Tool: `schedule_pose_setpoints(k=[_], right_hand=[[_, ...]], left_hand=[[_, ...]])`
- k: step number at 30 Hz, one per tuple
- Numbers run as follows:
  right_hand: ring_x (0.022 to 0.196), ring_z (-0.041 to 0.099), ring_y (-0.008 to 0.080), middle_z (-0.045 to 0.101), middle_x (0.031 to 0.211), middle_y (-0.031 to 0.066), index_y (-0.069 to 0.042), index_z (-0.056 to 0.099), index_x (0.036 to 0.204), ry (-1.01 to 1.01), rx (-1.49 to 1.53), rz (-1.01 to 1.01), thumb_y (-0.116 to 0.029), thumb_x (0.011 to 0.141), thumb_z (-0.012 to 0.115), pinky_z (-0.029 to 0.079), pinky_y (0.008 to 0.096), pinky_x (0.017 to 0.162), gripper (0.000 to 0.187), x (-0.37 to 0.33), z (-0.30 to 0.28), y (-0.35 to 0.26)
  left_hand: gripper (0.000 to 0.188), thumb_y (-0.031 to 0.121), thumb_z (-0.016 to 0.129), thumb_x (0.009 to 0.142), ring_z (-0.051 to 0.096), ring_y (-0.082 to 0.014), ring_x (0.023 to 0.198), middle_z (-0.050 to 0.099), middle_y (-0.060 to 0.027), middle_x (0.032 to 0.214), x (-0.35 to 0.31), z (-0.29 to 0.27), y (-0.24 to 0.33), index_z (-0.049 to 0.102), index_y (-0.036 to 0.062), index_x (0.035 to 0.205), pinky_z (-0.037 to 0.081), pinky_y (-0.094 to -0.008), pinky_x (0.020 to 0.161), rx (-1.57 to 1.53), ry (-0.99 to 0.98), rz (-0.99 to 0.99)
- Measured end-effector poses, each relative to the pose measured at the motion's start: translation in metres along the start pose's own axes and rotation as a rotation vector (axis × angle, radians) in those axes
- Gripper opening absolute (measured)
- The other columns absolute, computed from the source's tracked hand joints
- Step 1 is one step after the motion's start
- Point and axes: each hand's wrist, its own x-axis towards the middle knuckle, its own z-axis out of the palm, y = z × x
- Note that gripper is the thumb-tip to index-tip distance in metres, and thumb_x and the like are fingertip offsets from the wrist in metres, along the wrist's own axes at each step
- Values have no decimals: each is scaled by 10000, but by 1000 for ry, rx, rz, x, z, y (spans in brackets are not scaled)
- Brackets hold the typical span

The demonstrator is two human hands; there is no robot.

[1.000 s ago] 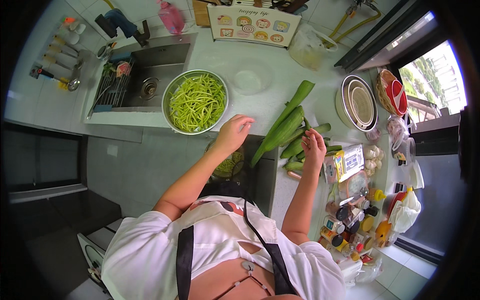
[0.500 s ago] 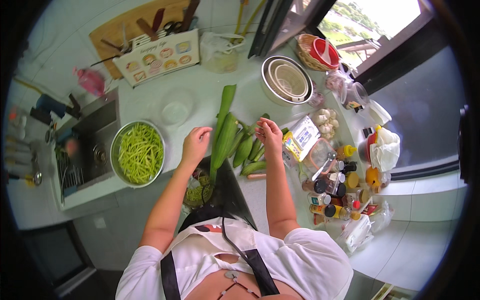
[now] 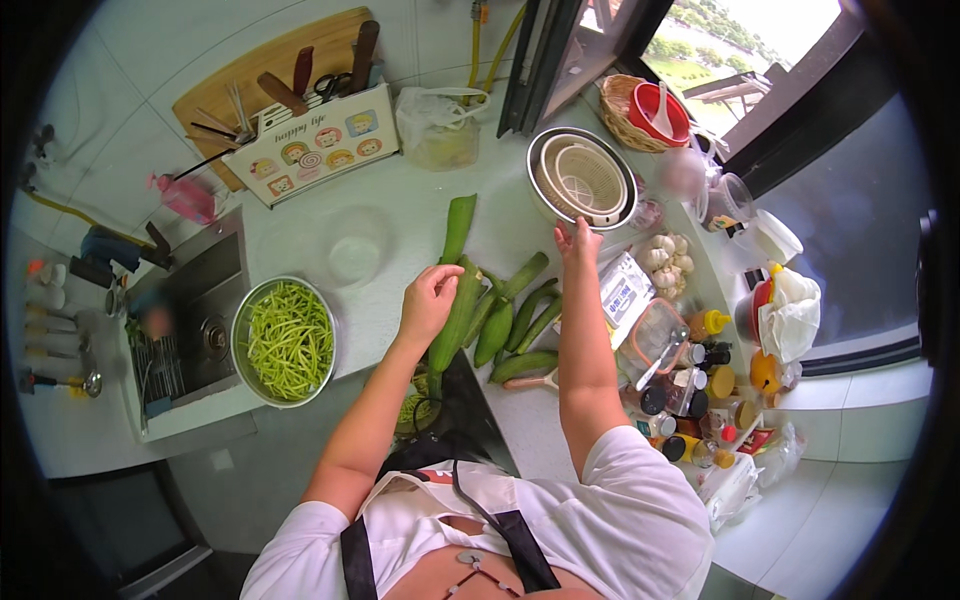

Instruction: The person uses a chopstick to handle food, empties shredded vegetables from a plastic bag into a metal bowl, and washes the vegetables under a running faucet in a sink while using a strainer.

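— Fingers of the left hand (image 3: 428, 300) curl loosely over the long green gourd (image 3: 455, 300), resting on its skin as if steadying it; do you see a firm clasp?

— No, more a light hold; the gourd lies on the white counter (image 3: 380, 215), its tip pointing toward twelve o'clock, with smaller green vegetables (image 3: 520, 315) fanned out at its three o'clock, probably kept close for handling.

— And the right hand (image 3: 578, 240)?

— Fingers spread and empty, stretched toward one o'clock, almost touching the steel bowl holding a white colander (image 3: 585, 180); whether they touch the rim I cannot tell.

— Anything at nine o'clock?

— A metal bowl of green shreds (image 3: 288, 340), just beside the sink (image 3: 190, 310).
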Motion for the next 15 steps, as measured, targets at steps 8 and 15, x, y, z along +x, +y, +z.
schedule_pose_setpoints(k=[8,15], right_hand=[[771,605,334,556,939,174,46,468,986,-16,12,-73,-27,775,411,558,398,619,230,5,1,7],[766,614,308,554,943,164,29,416,988,-23,-11,-126,-10,748,405,564,364,594,244,-68,-12,-14]], left_hand=[[183,61,500,814,573,-106,782,617,-46,862,-3,-17,-18,606,18,957,445,-236,715,-48,23,-68],[193,49,482,823,578,-116,793,615,-43,868,-10,-26,-6,592,9,976,447,-241,723,-84,-17,-48]])
